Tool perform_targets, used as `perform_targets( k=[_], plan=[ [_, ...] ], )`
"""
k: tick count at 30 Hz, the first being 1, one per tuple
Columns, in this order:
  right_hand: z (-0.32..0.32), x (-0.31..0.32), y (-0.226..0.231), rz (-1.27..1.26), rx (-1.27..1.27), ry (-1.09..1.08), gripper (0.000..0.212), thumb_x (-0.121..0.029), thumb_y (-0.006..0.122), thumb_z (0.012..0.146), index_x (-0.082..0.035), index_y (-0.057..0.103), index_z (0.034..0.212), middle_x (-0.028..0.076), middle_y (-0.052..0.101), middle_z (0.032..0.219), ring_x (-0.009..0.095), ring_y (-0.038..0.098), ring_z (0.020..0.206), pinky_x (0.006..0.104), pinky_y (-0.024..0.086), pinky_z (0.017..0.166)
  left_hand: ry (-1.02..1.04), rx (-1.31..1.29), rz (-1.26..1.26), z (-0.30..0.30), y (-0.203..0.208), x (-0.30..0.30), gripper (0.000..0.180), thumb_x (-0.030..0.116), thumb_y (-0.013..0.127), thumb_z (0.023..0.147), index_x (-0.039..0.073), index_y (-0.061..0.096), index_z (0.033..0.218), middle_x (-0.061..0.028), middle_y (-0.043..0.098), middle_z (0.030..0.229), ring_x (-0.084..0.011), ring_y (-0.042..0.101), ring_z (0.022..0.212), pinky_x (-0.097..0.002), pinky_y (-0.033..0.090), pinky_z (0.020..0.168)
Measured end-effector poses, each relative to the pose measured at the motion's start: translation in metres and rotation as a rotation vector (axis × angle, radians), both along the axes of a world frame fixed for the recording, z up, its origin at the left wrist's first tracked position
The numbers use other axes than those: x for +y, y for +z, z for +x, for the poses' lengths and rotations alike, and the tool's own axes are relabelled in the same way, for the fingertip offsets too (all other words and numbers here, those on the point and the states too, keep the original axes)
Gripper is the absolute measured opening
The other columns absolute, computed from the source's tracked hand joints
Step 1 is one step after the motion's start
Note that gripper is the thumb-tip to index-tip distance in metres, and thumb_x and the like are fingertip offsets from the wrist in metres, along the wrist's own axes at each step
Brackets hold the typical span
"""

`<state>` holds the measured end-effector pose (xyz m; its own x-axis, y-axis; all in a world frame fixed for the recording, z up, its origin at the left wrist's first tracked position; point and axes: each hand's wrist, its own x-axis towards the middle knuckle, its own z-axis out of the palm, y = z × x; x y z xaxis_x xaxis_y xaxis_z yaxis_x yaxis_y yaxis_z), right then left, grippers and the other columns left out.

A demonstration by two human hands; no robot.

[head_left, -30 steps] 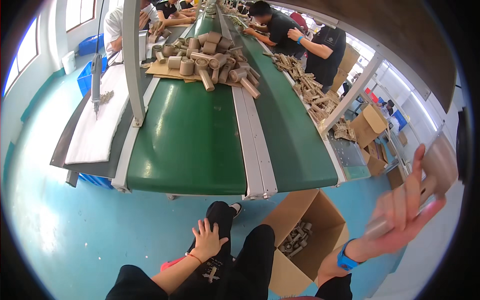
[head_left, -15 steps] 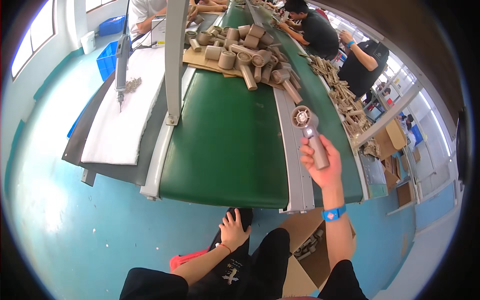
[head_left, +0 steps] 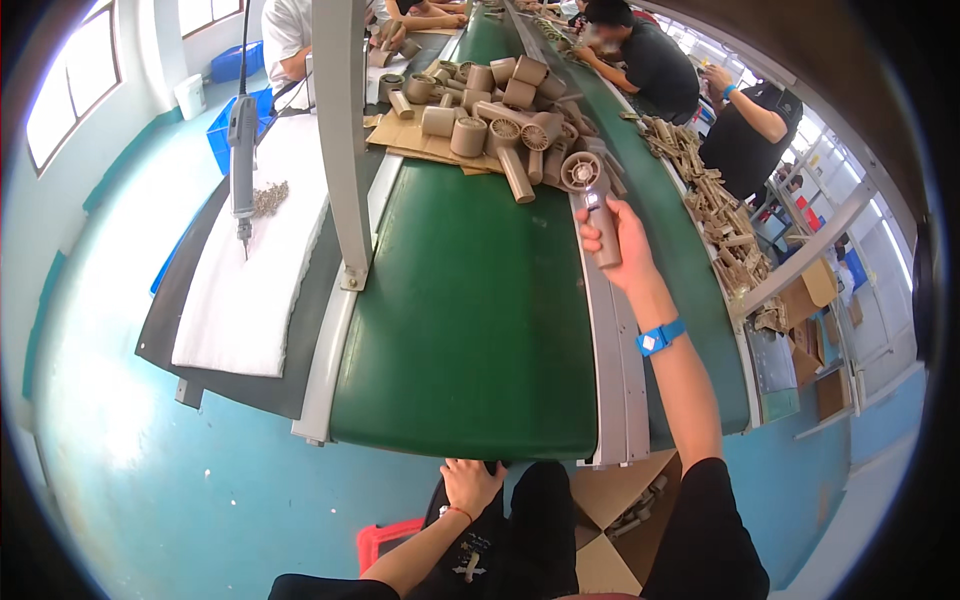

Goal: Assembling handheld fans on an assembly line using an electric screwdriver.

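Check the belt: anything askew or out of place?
The tan dryer housings lie jumbled on cardboard, several spilling over its edge onto the green belt, handles pointing every way. The right hand holds one dryer upright; the left hand rests on the knee.

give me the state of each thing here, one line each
right hand: closed around the handle of a beige hair dryer, arm stretched out over the belt
beige hair dryer: held upright, round end up
left hand: empty, resting on the lap
pile of beige dryer parts: lying loose on cardboard
green conveyor belt: near end bare
electric screwdriver: hanging, tip down
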<state>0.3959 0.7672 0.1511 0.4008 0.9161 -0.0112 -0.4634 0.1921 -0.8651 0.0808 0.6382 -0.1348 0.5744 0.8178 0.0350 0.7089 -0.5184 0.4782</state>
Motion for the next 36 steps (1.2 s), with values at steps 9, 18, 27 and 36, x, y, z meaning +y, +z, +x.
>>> perform_targets(
  k=[9,18,27,36],
  plan=[
    [0.065,0.091,0.019,0.102,-0.037,-0.067,0.03,-0.03,0.047,0.097,-0.001,0.05,0.103,0.01,0.057,0.087,0.015,0.056,0.068,0.0226,0.047,0.053,0.016,-0.067,-0.018,0.006,0.006,0.009,0.045,0.041,0.07,0.072,0.014,0.065,0.108,-0.0115,0.063,0.102,-0.0347,0.058,0.097,-0.0491,0.044,0.077],
    [0.062,0.161,0.06,-0.157,-0.526,-0.314,0.058,-0.045,0.054,0.092,-0.007,0.046,0.135,0.017,0.048,0.135,0.028,0.053,0.115,0.0366,0.047,0.094,-0.068,-0.166,0.125,0.019,0.007,0.0,0.047,0.041,0.072,0.073,0.013,0.065,0.11,-0.012,0.062,0.108,-0.0347,0.059,0.098,-0.0497,0.046,0.081],
    [-0.055,-0.108,0.045,-0.223,-0.769,-0.082,0.029,-0.025,0.049,0.098,-0.003,0.06,0.113,0.007,0.066,0.095,0.014,0.063,0.084,0.0273,0.048,0.078,-0.164,-0.06,0.066,0.014,0.013,-0.026,0.05,0.042,0.067,0.073,0.003,0.061,0.104,-0.0174,0.061,0.101,-0.0355,0.058,0.095,-0.046,0.044,0.079],
    [-0.138,-0.433,-0.046,-0.811,-0.45,-0.725,0.03,-0.026,0.053,0.097,-0.005,0.058,0.117,0.003,0.064,0.091,0.009,0.058,0.083,0.0241,0.045,0.073,-0.447,-0.036,0.165,0.05,0.025,-0.092,0.076,0.046,0.064,0.077,0.004,0.039,0.136,-0.0199,0.053,0.113,-0.0355,0.055,0.099,-0.0445,0.045,0.083]
  ],
)
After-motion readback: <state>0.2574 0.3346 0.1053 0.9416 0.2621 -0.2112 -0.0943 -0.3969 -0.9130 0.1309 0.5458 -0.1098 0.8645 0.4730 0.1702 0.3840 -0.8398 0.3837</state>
